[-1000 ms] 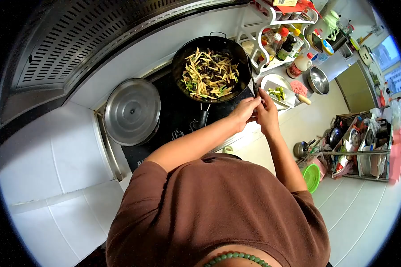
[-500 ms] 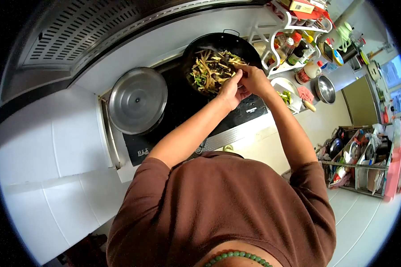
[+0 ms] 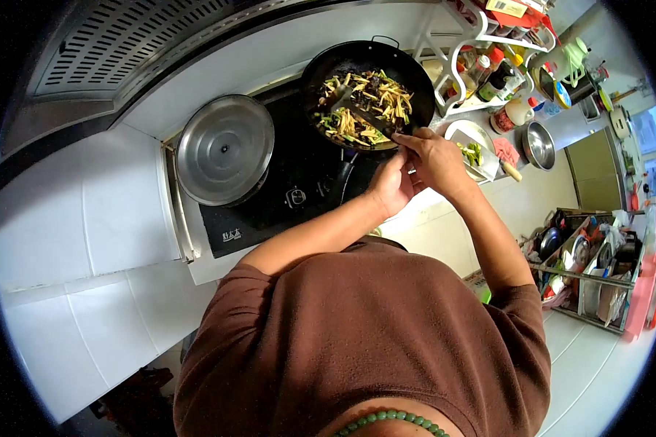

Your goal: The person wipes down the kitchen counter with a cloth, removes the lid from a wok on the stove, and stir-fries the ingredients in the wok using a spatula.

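A black wok [image 3: 424,87] holds yellow strips, dark pieces and some green bits of food [image 3: 383,95]. My right hand [image 3: 436,159] is closed on the handle of a dark spatula [image 3: 363,113], at the wok's near right edge. The spatula's blade lies among the food on the left side of the wok. My left hand [image 3: 395,183] is just left of my right hand, below the wok rim; its fingers are partly hidden, and whether it touches the spatula handle is unclear. The wok's handle [image 3: 340,178] points toward me.
A round metal lid [image 3: 224,151] rests at the left of the black stove [image 3: 270,218]. To the right are a plate of green pieces [image 3: 472,154], a knife with a wooden handle [image 3: 512,171], a pink cloth [image 3: 506,151], a metal bowl [image 3: 539,145] and a white rack [image 3: 481,30] with bottles.
Both hands have moved over to the wok and then back to its near edge. The spatula now reaches across the food to the left side. The camera view has shifted slightly.
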The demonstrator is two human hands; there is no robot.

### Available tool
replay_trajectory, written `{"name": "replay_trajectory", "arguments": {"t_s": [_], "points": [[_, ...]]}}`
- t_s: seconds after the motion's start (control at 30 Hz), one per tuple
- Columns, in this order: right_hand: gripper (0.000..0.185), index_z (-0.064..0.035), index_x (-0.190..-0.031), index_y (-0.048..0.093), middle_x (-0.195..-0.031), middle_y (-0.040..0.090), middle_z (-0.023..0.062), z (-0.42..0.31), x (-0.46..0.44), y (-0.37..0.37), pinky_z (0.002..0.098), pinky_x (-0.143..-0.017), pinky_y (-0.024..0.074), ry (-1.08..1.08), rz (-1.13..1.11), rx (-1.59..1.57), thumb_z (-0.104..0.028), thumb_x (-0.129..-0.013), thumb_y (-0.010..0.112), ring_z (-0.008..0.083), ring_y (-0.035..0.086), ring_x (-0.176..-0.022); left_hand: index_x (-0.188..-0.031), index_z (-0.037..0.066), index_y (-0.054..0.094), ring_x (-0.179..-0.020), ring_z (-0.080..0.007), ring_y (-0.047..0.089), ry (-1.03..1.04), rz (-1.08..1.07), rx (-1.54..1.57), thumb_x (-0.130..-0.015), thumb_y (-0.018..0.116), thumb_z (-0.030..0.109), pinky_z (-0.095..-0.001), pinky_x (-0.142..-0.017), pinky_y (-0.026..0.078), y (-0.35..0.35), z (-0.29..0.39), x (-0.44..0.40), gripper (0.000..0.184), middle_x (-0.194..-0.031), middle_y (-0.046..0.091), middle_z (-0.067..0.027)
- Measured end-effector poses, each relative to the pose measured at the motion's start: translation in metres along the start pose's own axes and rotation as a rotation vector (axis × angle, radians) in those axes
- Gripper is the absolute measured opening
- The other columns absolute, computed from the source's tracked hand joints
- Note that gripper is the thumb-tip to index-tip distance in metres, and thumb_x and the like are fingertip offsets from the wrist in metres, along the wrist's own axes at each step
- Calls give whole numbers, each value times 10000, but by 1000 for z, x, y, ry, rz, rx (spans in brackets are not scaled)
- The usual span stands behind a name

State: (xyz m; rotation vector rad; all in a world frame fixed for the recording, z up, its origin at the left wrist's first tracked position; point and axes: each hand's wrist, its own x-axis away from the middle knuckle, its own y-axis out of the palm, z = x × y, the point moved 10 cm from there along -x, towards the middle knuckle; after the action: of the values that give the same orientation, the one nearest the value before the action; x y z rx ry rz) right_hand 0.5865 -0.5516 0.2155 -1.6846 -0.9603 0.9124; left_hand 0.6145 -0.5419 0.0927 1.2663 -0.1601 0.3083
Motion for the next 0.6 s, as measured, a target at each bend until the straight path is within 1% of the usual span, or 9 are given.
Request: {"name": "replay_trajectory", "arguments": {"t_s": [0.03,0.1,0.2,0.23,0.33,0.43,0.47,0.57,0.6], "points": [[382,-215,-1067,624,-865,589,65,1,4,-1,389,-595,492,2,-13,15,-106,-707,556,285,607,-713,-1128,144,481,-971,-161,528,-7,-13,-5,-950,310,369,-342,-854,424,5,-4,4,334,-1087,550,-7],[368,-216,-1060,628,-843,582,50,-2,11,-10,375,-565,491,-55,58,25,-138,-704,576,265,605,-682,-1125,143,482,-971,-162,527,-20,-41,-16,-951,305,364,-338,-856,422,13,-9,8,333,-1085,550,-11],[363,-196,-1052,634,-820,568,40,-12,17,-23,349,-542,489,-107,103,59,-151,-695,591,242,598,-649,-1121,143,483,-984,-168,523,30,-81,-51,-949,328,329,-347,-864,420,14,-8,10,297,-1093,547,-22],[365,-195,-1053,634,-823,569,40,-11,19,-21,348,-541,489,-119,81,66,-149,-693,593,239,599,-650,-1121,142,482,-991,-169,522,46,-103,-63,-947,336,322,-354,-866,421,15,-8,9,289,-1101,545,-25],[371,-198,-1055,636,-823,571,42,-4,28,-20,339,-537,487,-149,36,83,-149,-688,598,232,602,-656,-1118,137,482,-1001,-173,523,6,-111,-172,-941,351,287,-383,-851,434,15,-22,19,266,-1123,535,-36],[379,-201,-1054,637,-816,570,42,-3,39,-38,335,-536,484,-139,18,109,-154,-679,599,230,601,-652,-1126,131,480,-1001,-180,531,-23,-161,-289,-934,343,258,-406,-834,448,29,-31,24,268,-1123,535,-40],[397,-200,-1051,638,-811,572,43,-1,40,-42,326,-542,485,-72,27,125,-148,-659,606,230,600,-660,-1140,124,473,-986,-192,540,-4,-201,-299,-930,339,232,-404,-826,455,36,-30,23,272,-1112,537,-42],[398,-199,-1043,640,-816,575,38,-7,41,-51,319,-553,487,-82,49,105,-141,-649,615,223,600,-672,-1153,114,465,-981,-202,543,32,-283,-339,-925,349,216,-397,-830,458,39,-28,20,275,-1118,535,-46],[380,-196,-1031,643,-819,575,35,-7,41,-52,315,-560,486,-81,34,114,-143,-656,624,218,603,-688,-1150,101,458,-969,-200,547,33,-260,-367,-928,344,210,-379,-804,466,40,-27,20,273,-1124,526,-50]]}}
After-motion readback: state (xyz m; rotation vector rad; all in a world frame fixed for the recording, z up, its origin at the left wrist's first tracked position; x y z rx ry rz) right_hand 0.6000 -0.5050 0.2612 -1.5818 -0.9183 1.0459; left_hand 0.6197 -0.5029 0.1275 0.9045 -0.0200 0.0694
